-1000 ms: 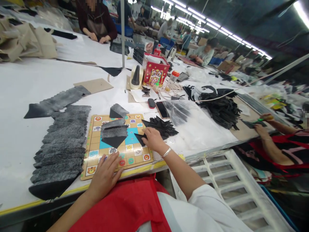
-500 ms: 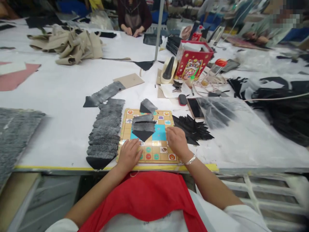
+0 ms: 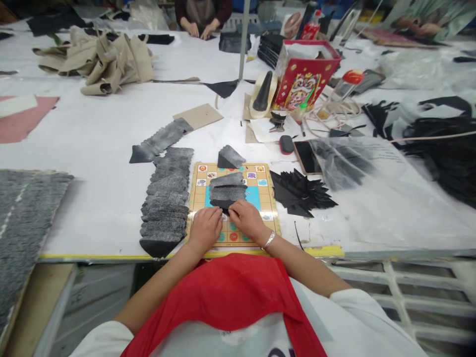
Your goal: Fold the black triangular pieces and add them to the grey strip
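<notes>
On a printed game board (image 3: 197, 198) lies a small overlapping row of grey-backed pieces (image 3: 227, 192) with a black leather piece (image 3: 222, 203) at its near end. My left hand (image 3: 205, 229) has its fingers closed at the near edge of that black piece. From the other side, my right hand (image 3: 248, 219) pinches the same edge, its fingertips close to the left ones. The pointed tip of the piece is hidden by the fingers. Another grey and black piece (image 3: 230, 156) rests at the board's far edge.
Left of the board runs a long overlapping row of grey pieces (image 3: 165, 198). To the right are a pile of black pointed pieces (image 3: 303, 193), a phone (image 3: 308, 157) and a plastic bag (image 3: 372, 198). A red box (image 3: 308, 74) stands behind. A co-worker's hands (image 3: 200, 29) show across the table.
My right hand has moved left from the board's right side to the black piece. My left hand has closed in beside it. The piece's point no longer shows. The view has shifted slightly.
</notes>
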Action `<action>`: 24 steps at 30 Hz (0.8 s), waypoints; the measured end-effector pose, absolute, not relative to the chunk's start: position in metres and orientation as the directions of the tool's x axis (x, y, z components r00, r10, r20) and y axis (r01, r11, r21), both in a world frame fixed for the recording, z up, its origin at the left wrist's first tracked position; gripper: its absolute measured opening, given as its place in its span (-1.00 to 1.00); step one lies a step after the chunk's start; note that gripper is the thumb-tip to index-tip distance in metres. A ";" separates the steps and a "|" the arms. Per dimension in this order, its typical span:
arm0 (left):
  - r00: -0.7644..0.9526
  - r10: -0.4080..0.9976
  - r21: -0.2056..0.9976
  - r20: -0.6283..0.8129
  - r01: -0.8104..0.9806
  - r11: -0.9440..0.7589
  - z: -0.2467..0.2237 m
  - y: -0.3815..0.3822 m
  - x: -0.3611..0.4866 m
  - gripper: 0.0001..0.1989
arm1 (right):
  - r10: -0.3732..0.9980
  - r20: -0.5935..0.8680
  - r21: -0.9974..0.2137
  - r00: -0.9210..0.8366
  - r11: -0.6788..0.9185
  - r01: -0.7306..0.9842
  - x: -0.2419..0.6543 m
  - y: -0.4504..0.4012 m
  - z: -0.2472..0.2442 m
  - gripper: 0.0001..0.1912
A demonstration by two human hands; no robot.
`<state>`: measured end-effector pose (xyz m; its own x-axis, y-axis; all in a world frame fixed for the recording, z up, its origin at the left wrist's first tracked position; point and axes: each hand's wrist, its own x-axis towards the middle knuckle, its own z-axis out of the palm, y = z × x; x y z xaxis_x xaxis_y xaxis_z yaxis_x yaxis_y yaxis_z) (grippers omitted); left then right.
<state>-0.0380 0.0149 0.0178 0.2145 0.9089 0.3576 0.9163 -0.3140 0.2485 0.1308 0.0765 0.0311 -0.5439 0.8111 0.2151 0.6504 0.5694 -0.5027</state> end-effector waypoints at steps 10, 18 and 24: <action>0.256 0.916 0.066 0.309 0.955 -0.290 0.029 0.028 -0.028 -0.76 | 0.993 -0.018 -0.962 -0.113 0.014 0.273 0.145 0.103 0.036 -0.73; 0.342 0.805 0.080 0.484 0.899 -0.431 0.024 0.027 -0.023 -0.82 | 0.957 0.081 -0.933 -0.280 0.171 0.315 0.147 0.091 0.038 -0.78; 0.324 0.879 0.110 0.350 0.918 -0.382 0.021 0.032 -0.017 -0.75 | 0.943 0.124 -0.908 -0.310 0.234 0.348 0.140 0.091 0.034 -0.81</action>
<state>-0.0175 0.0319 0.0206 0.3238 0.8791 0.3497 0.9178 -0.3816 0.1096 0.1399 0.0912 0.0342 -0.3103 0.9425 0.1242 0.3483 0.2342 -0.9076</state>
